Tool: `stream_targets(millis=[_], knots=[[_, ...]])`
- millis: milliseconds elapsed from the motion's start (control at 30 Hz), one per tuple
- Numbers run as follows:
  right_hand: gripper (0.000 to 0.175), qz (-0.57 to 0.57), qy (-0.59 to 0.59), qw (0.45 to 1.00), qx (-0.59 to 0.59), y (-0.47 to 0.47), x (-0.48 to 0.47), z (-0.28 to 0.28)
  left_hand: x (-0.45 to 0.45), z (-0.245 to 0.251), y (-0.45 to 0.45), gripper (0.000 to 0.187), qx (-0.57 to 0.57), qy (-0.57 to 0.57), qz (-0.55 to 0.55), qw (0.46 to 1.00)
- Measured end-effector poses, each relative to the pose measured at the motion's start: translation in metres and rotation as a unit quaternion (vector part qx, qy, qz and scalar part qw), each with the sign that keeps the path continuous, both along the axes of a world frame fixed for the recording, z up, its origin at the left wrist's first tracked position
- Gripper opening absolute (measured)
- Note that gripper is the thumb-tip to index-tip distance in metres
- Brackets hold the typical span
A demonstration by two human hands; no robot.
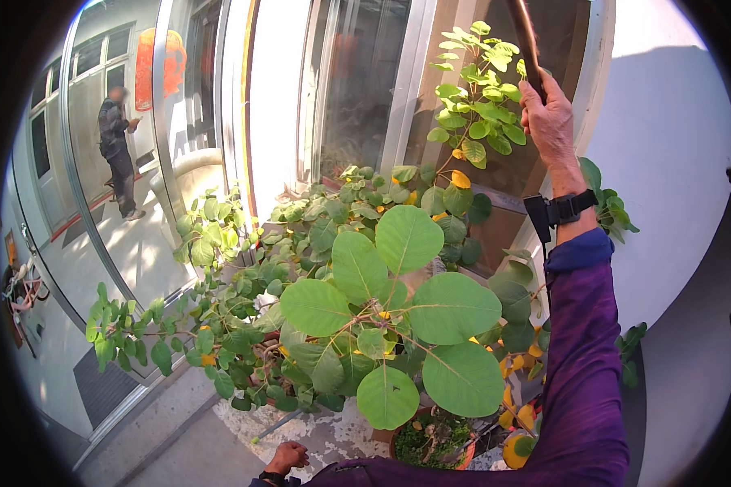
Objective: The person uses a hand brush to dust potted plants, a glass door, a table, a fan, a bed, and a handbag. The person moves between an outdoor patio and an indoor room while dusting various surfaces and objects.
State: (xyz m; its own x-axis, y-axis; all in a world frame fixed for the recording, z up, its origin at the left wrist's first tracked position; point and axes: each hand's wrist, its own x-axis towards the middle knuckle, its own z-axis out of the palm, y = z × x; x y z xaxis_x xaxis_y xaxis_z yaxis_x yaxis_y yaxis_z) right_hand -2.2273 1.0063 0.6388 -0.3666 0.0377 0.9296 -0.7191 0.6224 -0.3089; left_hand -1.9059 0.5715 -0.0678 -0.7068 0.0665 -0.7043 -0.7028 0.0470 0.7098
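My right hand (548, 115) is raised at the upper right, its fingers wrapped around a dark, rod-like thing (524, 42) that runs up past the picture's top edge. Beside it stands a leafy upright branch (478, 103) with light green leaves. Low in the view, my left hand (289, 456) hangs with its fingers curled; whether it holds anything cannot be told. Between my hands spreads a shrub with large round green leaves (454, 307) and some yellow ones. Beneath it, an orange-rimmed plant pot (470, 453) holds soil and small green growth.
Glass doors with metal frames (76, 182) stand on the left, showing a person (117, 152). A white wall (658, 152) rises on the right. A concrete step (152, 420) lies at the lower left, near a thin grey stick (277, 426). Windows stand behind the plants.
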Motion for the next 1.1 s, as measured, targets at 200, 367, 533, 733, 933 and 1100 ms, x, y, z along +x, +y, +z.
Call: stream_targets(millis=[200,367,533,733,933,1100], knots=[[0.039,-0.113,-0.155,0.971,0.142,-0.027,-0.085,-0.048,-0.004,0.007,0.014,0.023,0.026,0.007,0.074,0.997],[0.032,-0.211,-0.169,0.946,0.180,-0.029,-0.149,-0.090,0.012,0.006,0.041,0.024,0.047,0.002,0.073,0.996],[0.028,-0.219,-0.324,0.841,0.373,-0.026,-0.172,-0.151,0.029,-0.002,0.049,0.024,0.072,0.014,0.118,0.990],[0.035,-0.151,-0.243,0.907,0.309,-0.026,-0.168,-0.145,0.027,-0.011,0.061,0.027,0.011,0.026,0.132,0.991],[0.030,-0.145,-0.159,0.962,0.170,-0.023,-0.174,-0.137,0.033,-0.007,0.074,0.026,0.013,0.030,0.120,0.992],[0.027,-0.133,-0.331,0.853,0.382,-0.019,-0.163,-0.175,0.040,0.004,0.070,0.025,0.023,-0.023,0.143,0.989]])
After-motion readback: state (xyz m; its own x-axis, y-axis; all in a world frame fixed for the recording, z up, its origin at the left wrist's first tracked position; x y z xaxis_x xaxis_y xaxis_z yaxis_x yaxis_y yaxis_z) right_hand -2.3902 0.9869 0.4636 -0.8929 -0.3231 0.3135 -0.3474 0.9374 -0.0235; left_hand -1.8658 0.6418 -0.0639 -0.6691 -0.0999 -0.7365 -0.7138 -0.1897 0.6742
